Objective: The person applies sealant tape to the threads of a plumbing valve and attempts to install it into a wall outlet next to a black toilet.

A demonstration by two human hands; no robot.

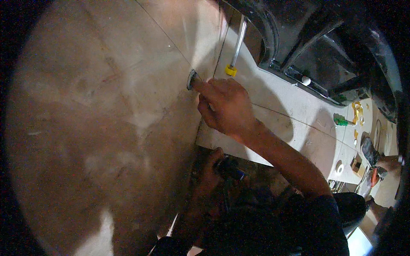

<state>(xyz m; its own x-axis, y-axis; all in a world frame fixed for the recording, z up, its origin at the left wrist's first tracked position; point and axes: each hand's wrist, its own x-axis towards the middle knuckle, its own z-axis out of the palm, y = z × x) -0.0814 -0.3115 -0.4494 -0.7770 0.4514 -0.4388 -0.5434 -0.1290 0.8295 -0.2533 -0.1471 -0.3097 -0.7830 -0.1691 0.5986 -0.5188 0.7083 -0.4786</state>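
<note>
My right hand is closed, with its fingers bent and the index finger reaching to a small dark oval on the large tiled surface. That oval has a rough grey rim and sits at a tile seam; whether it is a hole or a loose piece is unclear. Lower down, in shadow, my left hand is wrapped round a black object with a small blue patch. Its kind is too dark to make out.
A clear rod with a yellow end lies beside a ribbed black plastic piece. On the pale floor tiles to the right are a green-handled screwdriver, a white roll and a small cardboard box. A person's shoe shows there.
</note>
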